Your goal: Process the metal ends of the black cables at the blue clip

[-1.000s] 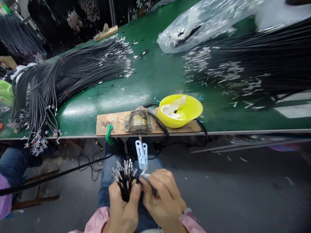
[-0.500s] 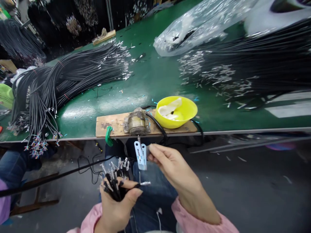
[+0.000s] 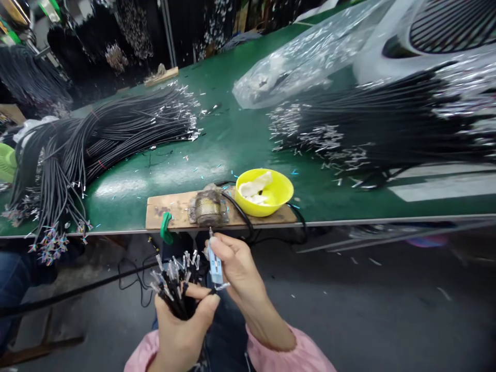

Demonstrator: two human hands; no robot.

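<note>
My left hand is closed around a bunch of black cables with bare, silvery ends. One cable end sticks out sideways past the thumb, at the lower end of a light-blue plastic clip. My right hand closes its thumb and fingers on this clip, whose two arms are pressed together. The clip hangs at the thin shaft of a small tape-wrapped motor. A wooden board at the table's front edge carries the motor. My fingers partly hide the clip's far side.
A yellow bowl with white pieces stands on the board, beside a green clamp. Piles of black cables lie left and right on the green table. Behind are a plastic bag and a grey-white slatted object.
My right hand has moved left and now squeezes the clip, whose arms stood apart before. The cable end in my left hand has come up to the clip. The view has shifted somewhat.
</note>
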